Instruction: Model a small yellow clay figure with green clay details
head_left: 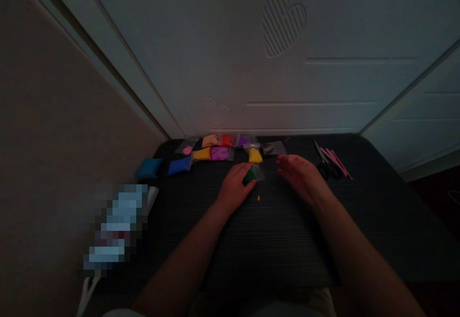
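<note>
Near the middle of the dark table, my left hand (236, 183) has its fingers around a small clear bag of green clay-like material (250, 175). The bag's clear end sticks out to the right of the fingers. My right hand (301, 175) is to the right of the bag, apart from it, with fingers slightly curled and spread and nothing visible in them. A tiny yellow piece (258, 198) lies on the table just below the green bag. Behind the bag rests a clear bag with yellow material (255, 155).
Several bags of coloured material, including an orange-red one (227, 140) and a blue one (179, 165), line the back left. Black-handled scissors (325, 166) and pink strips (337, 162) lie at right. A pixelated device with a white cable (86, 293) stands at left.
</note>
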The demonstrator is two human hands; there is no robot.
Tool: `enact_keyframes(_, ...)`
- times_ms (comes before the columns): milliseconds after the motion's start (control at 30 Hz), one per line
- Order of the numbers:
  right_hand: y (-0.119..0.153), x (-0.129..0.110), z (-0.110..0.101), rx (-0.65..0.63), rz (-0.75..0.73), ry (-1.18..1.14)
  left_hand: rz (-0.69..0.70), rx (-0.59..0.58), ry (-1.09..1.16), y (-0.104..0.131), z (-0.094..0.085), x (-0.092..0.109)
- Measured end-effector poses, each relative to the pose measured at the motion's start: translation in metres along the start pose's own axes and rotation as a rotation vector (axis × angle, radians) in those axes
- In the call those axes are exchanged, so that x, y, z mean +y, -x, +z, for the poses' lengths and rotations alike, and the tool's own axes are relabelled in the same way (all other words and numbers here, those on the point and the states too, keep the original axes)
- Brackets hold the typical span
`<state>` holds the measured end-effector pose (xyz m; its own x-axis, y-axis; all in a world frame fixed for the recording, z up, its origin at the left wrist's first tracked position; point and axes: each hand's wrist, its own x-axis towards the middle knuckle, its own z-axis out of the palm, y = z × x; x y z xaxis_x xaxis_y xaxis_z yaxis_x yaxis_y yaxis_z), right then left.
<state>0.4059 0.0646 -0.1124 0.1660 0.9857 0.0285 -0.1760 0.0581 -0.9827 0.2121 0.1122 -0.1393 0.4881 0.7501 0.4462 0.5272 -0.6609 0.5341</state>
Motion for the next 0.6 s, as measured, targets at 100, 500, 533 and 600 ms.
enact_keyframes(100, -0.0007, -0.0029, -0.0072, 0.073, 0.087, -0.25, -0.046, 0.007, 0.019, -0.0016, -0.001, -0.0018)
enact_keyframes(500, -0.0015, 0.0032, -0.0017, 0.032, 0.255, -0.358, -0.115, 0.101, 0.05, -0.0038, -0.0013, -0.0061)
enact_keyframes(533, -0.0015, 0.0036, -0.0022, 0.028, 0.258, -0.361, -0.119, 0.102, 0.05, -0.0039, -0.001, -0.0065)
enact_keyframes(600, -0.0014, 0.0043, -0.0027, 0.025, 0.267, -0.364, -0.124, 0.104, 0.049, -0.0041, -0.0007, -0.0071)
